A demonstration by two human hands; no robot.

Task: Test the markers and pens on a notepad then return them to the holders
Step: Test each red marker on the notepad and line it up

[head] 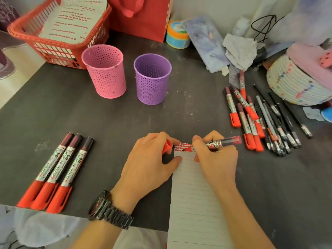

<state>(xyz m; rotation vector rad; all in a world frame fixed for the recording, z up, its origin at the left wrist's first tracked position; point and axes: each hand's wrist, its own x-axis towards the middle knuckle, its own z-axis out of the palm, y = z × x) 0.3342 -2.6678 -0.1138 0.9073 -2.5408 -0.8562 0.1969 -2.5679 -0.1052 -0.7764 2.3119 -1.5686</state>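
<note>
notepad (pixel 194 203), left hand (pixel 149 164) pinching cap (pixel 167 146), right hand (pixel 215 159) gripping marker (pixel 226 141), pink holder (pixel 106 76), purple holder (pixel 152 81) behind, pens (pixel 280 130) right

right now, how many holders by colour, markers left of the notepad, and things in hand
pink holder: 1
purple holder: 1
markers left of notepad: 3
marker in right hand: 1
cap in left hand: 1
total: 7

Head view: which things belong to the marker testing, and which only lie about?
Job: notepad, marker in right hand, cap in left hand, three markers, pile of markers and pens, pink holder, purple holder.
Lying about: red basket, red bag, round tub, crumpled paper, woven basket.
</note>
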